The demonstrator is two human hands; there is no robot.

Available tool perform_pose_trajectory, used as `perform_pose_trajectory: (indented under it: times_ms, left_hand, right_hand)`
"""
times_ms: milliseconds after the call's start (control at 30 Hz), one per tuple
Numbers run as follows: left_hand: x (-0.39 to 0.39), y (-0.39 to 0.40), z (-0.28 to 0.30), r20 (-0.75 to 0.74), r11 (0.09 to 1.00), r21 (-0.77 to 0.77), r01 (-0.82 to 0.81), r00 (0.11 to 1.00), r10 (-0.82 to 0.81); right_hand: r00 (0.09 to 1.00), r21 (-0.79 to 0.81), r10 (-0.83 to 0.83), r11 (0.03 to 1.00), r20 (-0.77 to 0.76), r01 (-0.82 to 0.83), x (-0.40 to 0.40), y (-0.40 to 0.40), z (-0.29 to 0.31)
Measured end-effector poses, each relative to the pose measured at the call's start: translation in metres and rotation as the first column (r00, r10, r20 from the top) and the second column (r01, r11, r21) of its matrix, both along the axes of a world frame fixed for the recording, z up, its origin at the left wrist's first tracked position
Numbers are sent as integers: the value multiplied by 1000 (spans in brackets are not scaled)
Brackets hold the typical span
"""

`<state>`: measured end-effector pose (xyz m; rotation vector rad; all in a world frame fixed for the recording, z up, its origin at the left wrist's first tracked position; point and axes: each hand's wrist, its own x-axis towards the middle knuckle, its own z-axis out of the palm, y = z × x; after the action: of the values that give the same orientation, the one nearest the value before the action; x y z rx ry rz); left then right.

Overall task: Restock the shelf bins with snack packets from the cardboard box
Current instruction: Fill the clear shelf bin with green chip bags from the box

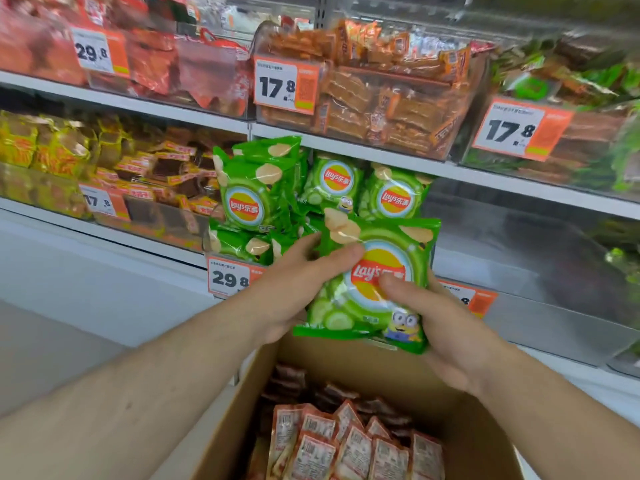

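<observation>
Shop shelving [346, 152] w/ clear plastic bins fills the background, white shelf edges running across at a slant. Upper row, left to right: red packets, orange-brown packets [377, 95] and green-and-brown ones at far right, all blurred so print can't be read; only the price tags are legible, e.g. 17.8 [284, 85] and 29.8 at top left. Lower left bin: yellow and brown packets, also soft. Centre bin [242, 251] is seen heaped w/ green Lay's crisp bags [256, 188]; its front tag, 29.8, is partly covered by the left wrist. A second tag at right is mostly hidden behind the right hand. The bin to the right looks dim and its contents can't be made out. One green Lay's bag [375, 289], w/ a cartoon figure at its lower corner, is held just in front of the centre bin, above the cardboard box [398, 372]. The left hand [294, 282] is shown gripping the bag's left edge, thumb laid across the front, fingers behind and out of sight. The right hand [446, 327] grips the right side, thumb pressed on the logo, fingers wrapped behind. Both forearms are bare, reaching up from the frame's lower corners. The box is cut off at the bottom; inside are seen red-and-white small packets [349, 445], backs up, w/ darker ones behind.
</observation>
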<state>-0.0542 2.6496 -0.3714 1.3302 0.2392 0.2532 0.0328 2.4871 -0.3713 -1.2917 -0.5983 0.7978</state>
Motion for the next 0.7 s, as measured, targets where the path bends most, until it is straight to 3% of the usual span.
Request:
perform_pose_trajectory:
  times_ms: [133, 200, 300, 367, 500, 700]
  left_hand:
    - [3, 4, 10, 61, 998, -20, -56, 996, 58]
    - [5, 10, 13, 119, 987, -28, -158, 980, 160]
    - [5, 24, 10, 117, 896, 99, -433, 899, 422]
    - [5, 32, 2, 131, 832, 225, -507, 862, 490]
    - [5, 39, -17, 116, 774, 440, -456, 883, 455]
    - [6, 44, -27, 76, 700, 615, -365, 910, 407]
  right_hand:
    - [999, 10, 4, 1000, 34, -4, 10, 17, 26]
    - [991, -15, -90, 996, 95, 91, 25, 33, 41]
    - [942, -38, -214, 972, 259, 232, 47, 62, 56]
    - [933, -36, -227, 968, 280, 247, 57, 78, 59]
    - [895, -118, -203, 956, 398, 270, 68, 104, 44]
    - [821, -216, -154, 923, 550, 318, 65, 118, 26]
